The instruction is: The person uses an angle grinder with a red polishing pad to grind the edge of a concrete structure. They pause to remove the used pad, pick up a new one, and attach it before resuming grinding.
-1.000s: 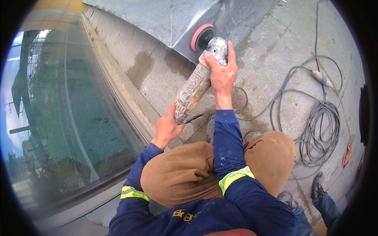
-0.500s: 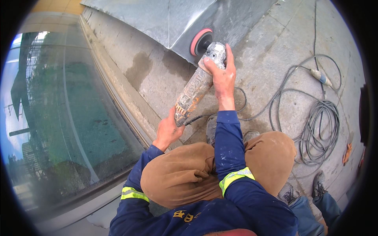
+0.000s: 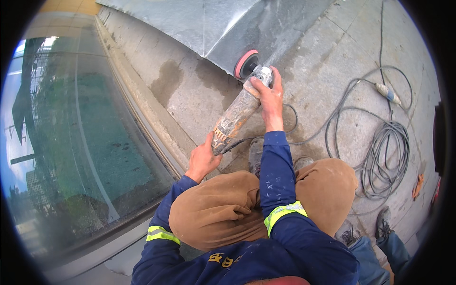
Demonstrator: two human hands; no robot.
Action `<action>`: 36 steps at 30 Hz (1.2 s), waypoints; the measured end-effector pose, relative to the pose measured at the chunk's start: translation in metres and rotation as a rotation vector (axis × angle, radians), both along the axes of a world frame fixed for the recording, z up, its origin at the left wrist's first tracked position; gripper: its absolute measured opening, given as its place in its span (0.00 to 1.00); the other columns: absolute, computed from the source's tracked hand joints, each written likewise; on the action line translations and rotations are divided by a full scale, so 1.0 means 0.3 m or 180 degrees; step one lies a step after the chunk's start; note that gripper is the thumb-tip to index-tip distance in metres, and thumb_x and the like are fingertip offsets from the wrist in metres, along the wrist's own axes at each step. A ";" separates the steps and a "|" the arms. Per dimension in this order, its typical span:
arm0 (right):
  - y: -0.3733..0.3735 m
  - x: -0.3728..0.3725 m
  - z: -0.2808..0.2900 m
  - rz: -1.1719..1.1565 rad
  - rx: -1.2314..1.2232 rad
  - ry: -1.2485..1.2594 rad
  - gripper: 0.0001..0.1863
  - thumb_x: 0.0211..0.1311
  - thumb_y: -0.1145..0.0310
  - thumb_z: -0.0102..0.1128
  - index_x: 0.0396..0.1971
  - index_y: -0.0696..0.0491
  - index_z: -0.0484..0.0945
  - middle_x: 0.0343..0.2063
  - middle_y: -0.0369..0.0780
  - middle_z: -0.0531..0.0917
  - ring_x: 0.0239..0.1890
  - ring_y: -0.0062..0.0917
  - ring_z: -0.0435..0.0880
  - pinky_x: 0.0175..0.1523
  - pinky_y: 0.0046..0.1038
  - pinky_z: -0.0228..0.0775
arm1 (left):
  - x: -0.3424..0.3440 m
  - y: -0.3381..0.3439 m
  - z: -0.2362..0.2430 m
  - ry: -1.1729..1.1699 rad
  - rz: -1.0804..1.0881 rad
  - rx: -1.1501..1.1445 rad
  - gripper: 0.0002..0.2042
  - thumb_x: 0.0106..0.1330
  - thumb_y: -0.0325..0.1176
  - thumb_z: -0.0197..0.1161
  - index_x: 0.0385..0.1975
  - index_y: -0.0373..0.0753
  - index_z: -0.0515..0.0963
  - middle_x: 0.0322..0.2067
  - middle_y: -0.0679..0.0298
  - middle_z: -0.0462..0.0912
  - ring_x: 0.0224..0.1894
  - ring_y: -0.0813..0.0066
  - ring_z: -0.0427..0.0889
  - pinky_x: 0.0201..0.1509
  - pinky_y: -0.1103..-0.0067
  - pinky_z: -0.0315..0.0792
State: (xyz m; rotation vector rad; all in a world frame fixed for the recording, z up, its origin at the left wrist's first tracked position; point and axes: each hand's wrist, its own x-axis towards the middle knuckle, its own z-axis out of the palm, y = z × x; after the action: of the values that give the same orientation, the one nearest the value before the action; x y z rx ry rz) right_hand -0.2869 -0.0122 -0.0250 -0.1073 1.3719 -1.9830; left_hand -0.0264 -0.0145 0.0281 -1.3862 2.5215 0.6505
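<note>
Gripping dust-caked grey-and-orange cylindrical grinder (image 3: pixel 236 114) with left hand (image 3: pixel 203 160) at rear, right hand (image 3: pixel 271 99) at front; holding round pink-and-black pad (image 3: pixel 247 65) at angular grey slab (image 3: pixel 218 21); judging work underway, cannot tell share left

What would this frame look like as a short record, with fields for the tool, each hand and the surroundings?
Tool: dusty angled power tool with red-edged round pad
Left hand: around its rear end
Right hand: around its head end
Pad position: at the grey panel, contact unclear
Left side: glass pane
Right side: coiled cable, another person's shoes
</note>
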 end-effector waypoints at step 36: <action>0.203 -0.154 0.246 -0.1675 -0.1205 -0.0333 0.36 0.63 0.64 0.67 0.65 0.62 0.60 0.56 0.49 0.74 0.56 0.34 0.78 0.62 0.36 0.72 | -0.337 -0.063 0.314 0.0667 -0.0745 0.0986 0.37 0.56 0.44 0.74 0.62 0.31 0.68 0.36 0.48 0.86 0.37 0.61 0.87 0.43 0.72 0.78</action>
State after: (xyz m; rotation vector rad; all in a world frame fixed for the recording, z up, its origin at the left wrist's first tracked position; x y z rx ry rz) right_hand -0.3330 0.0486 0.0487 0.2034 1.0084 -2.6300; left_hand -0.1275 -0.0333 0.1224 -0.9454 2.5412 1.1288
